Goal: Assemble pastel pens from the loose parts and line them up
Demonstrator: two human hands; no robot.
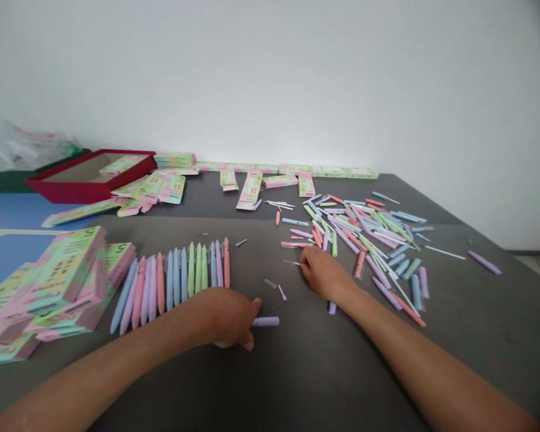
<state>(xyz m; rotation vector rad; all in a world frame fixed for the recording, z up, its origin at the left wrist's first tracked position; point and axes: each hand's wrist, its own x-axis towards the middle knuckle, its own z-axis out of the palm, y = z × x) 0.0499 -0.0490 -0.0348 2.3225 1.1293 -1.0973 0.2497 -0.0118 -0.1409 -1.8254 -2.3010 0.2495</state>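
My left hand (227, 317) rests on the dark table (297, 372), fingers closed around a lilac pen barrel (265, 321) that sticks out to the right. My right hand (324, 275) lies further back, fingers curled in a pinch on a thin refill (291, 262) at the edge of a scattered pile of pastel pen parts (369, 240). A neat row of assembled pastel pens (175, 279) lies just left of my left hand. A small clear piece (270, 283) and a short lilac piece (282, 293) lie between my hands.
Stacked pink-and-green boxes (49, 282) sit at the left edge. A red tray (87, 174) stands at the back left, with flat cartons (252, 186) spread along the wall. A lone lilac pen (483, 262) lies at the far right.
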